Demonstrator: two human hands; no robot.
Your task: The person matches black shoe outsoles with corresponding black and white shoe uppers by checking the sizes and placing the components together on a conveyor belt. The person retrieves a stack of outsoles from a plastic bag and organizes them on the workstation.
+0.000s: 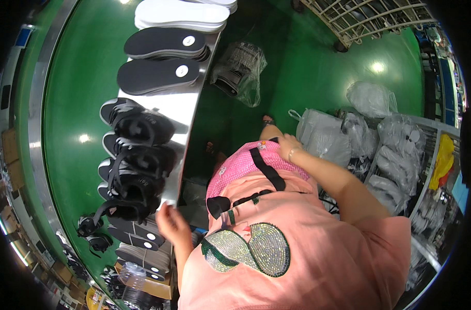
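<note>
My left hand (174, 226) is at the near end of a shiny metal table (191, 111), beside black shoes. Its fingers are curled in at the table's edge, next to a small white patch; whatever they may hold is hidden. On the table stand several black shoes with white toes (137, 129), in a row. Beyond them lie stacks of black insoles (158, 76) with round white stickers, then a white insole stack (181, 15). My right hand (288, 147) lies on the pink dotted apron (251, 157) over my lap, fingers stretched out, a bracelet at the wrist.
Bagged goods (240, 70) lie on the green floor past the table. To the right are grey plastic-wrapped bundles (323, 137) and a metal rack (426, 126) with a yellow cloth (442, 160). A wire cart (370, 20) stands far right. More insole stacks (142, 253) are at lower left.
</note>
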